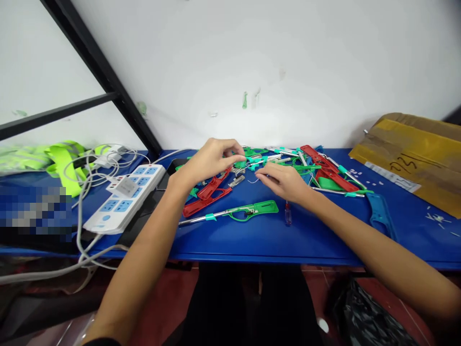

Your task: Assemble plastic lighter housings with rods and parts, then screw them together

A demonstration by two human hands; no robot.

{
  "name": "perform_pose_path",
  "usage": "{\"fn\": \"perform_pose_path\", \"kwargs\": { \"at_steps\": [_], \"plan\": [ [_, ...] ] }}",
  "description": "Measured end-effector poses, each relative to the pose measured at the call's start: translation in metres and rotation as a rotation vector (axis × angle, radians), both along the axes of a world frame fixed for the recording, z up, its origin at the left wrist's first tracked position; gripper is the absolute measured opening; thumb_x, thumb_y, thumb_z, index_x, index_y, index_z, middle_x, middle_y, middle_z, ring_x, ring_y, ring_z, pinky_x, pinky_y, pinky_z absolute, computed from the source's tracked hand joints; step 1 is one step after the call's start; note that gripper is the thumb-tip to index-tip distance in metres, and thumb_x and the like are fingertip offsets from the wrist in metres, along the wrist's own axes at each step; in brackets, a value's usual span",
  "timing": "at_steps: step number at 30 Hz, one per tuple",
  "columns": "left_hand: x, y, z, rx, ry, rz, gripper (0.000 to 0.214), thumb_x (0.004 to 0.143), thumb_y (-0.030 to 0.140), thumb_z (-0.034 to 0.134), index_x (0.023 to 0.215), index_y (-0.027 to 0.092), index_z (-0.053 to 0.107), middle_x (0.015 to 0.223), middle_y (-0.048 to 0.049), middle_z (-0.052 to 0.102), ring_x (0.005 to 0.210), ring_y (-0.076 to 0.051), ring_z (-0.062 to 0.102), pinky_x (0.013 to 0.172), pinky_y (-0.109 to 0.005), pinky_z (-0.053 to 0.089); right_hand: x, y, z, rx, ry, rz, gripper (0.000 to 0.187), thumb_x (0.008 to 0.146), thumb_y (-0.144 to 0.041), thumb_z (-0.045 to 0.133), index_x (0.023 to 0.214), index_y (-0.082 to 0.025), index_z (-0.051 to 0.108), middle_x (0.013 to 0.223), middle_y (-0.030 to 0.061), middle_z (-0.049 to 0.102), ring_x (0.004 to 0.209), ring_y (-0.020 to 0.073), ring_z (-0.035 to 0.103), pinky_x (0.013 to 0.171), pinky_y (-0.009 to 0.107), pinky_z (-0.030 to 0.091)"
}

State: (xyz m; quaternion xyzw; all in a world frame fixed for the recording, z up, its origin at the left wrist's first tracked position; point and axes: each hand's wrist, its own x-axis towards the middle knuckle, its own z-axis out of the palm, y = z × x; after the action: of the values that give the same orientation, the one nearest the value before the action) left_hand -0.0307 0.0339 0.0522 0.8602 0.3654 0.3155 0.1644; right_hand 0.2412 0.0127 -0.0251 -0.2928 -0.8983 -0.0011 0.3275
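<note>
Over the pile of lighter parts, my left hand (216,157) has its thumb and forefinger pinched together. A small green piece (240,163) shows just below those fingertips; whether it is held is unclear. My right hand (280,179) is closed beside it, with a thin curved white wire (252,181) at its fingertips. Nearer to me lies an opened green long-reach lighter (248,210) with a metal barrel. A small screwdriver (287,214) with a clear reddish handle rests below my right hand. Red handle shells (209,196) lie under my left wrist.
A white power strip (126,198) with tangled cables stands at left, near a yellow reflective vest (65,158). More red handle shells (329,168) and a blue handle shell (381,215) lie at right, before a taped cardboard box (414,158). A white wall (259,72) closes the back.
</note>
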Motion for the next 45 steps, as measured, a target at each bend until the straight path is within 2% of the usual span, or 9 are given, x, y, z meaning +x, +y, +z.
{"fn": "perform_pose_path", "kwargs": {
  "at_steps": [7, 12, 15, 20, 25, 29, 32, 38, 45],
  "plan": [
    [0.075, 0.037, -0.011, 0.325, 0.218, 0.037, 0.022, 0.111, 0.036, 0.053, 0.107, 0.020, 0.067, 0.106, -0.0094, 0.076, 0.092, -0.021, 0.069, 0.076, -0.034, 0.048, 0.012, -0.002, -0.014, -0.182, 0.177, -0.141, 0.033, 0.111, -0.040, 0.058, 0.127, -0.016, 0.074, 0.091, 0.0043, 0.077, 0.060, 0.0147, 0.058, 0.064, 0.031, 0.046],
    [0.094, 0.057, -0.015, 0.600, -0.027, 0.097, 0.034, 0.117, 0.034, 0.037, 0.107, 0.019, 0.066, 0.094, -0.0089, 0.075, 0.085, -0.020, 0.071, 0.073, -0.035, 0.048, 0.007, -0.007, -0.009, -0.132, 0.069, -0.168, 0.034, 0.112, -0.035, 0.056, 0.131, -0.013, 0.072, 0.100, 0.0090, 0.078, 0.068, 0.0174, 0.061, 0.070, 0.033, 0.047],
    [0.093, 0.046, -0.015, 0.758, -0.034, -0.037, 0.039, 0.117, 0.036, 0.038, 0.104, 0.019, 0.071, 0.090, -0.0078, 0.076, 0.081, -0.018, 0.072, 0.069, -0.033, 0.048, 0.005, -0.011, -0.004, -0.183, 0.015, -0.042, 0.031, 0.112, -0.038, 0.058, 0.120, -0.015, 0.076, 0.099, 0.0084, 0.078, 0.074, 0.0183, 0.063, 0.074, 0.033, 0.047],
    [0.063, -0.006, -0.037, 0.866, 0.061, -0.127, 0.031, 0.114, 0.033, 0.050, 0.104, 0.020, 0.077, 0.087, -0.0052, 0.078, 0.074, -0.016, 0.072, 0.061, -0.030, 0.048, 0.003, -0.019, 0.003, -0.444, -0.081, 0.239, 0.030, 0.108, -0.045, 0.069, 0.097, -0.019, 0.080, 0.095, 0.0053, 0.076, 0.071, 0.0154, 0.061, 0.069, 0.030, 0.044],
    [0.015, -0.045, -0.057, 0.610, -0.001, -0.235, 0.022, 0.110, 0.027, 0.060, 0.108, 0.019, 0.081, 0.090, -0.0057, 0.081, 0.079, -0.015, 0.073, 0.071, -0.029, 0.057, -0.002, -0.032, 0.006, -0.455, -0.232, 0.208, 0.025, 0.103, -0.043, 0.077, 0.105, -0.019, 0.083, 0.092, 0.0032, 0.070, 0.068, 0.0144, 0.059, 0.066, 0.029, 0.040],
    [-0.010, -0.047, -0.047, 0.091, 0.163, -0.334, 0.023, 0.107, 0.034, 0.065, 0.112, 0.023, 0.085, 0.089, -0.0033, 0.082, 0.072, -0.013, 0.070, 0.068, -0.026, 0.053, -0.007, -0.040, 0.002, -0.410, -0.280, 0.191, 0.027, 0.106, -0.044, 0.071, 0.108, -0.019, 0.081, 0.105, 0.0072, 0.071, 0.085, 0.0195, 0.068, 0.074, 0.031, 0.047],
    [-0.020, -0.040, -0.038, -0.172, 0.292, -0.297, 0.019, 0.101, 0.035, 0.071, 0.105, 0.025, 0.087, 0.091, -0.0012, 0.084, 0.071, -0.014, 0.071, 0.067, -0.025, 0.051, -0.009, -0.042, -0.001, -0.452, -0.259, 0.221, 0.026, 0.110, -0.042, 0.065, 0.109, -0.019, 0.077, 0.111, 0.0077, 0.073, 0.091, 0.0201, 0.070, 0.079, 0.033, 0.050],
    [-0.026, -0.039, -0.039, -0.187, 0.447, -0.305, 0.012, 0.097, 0.034, 0.075, 0.094, 0.027, 0.084, 0.106, -0.0004, 0.081, 0.099, -0.018, 0.075, 0.082, -0.026, 0.051, -0.009, -0.041, -0.002, -0.482, -0.246, 0.218, 0.028, 0.111, -0.045, 0.063, 0.107, -0.020, 0.075, 0.109, 0.0073, 0.073, 0.086, 0.0191, 0.068, 0.076, 0.032, 0.048],
    [-0.015, -0.057, -0.032, -0.203, 0.518, -0.221, 0.006, 0.098, 0.027, 0.074, 0.094, 0.023, 0.075, 0.094, 0.0004, 0.076, 0.082, -0.016, 0.070, 0.068, -0.028, 0.042, -0.010, -0.040, -0.004, -0.489, -0.247, 0.209, 0.028, 0.111, -0.045, 0.064, 0.108, -0.019, 0.075, 0.108, 0.0077, 0.075, 0.082, 0.0185, 0.067, 0.074, 0.031, 0.046]
  ]
}}
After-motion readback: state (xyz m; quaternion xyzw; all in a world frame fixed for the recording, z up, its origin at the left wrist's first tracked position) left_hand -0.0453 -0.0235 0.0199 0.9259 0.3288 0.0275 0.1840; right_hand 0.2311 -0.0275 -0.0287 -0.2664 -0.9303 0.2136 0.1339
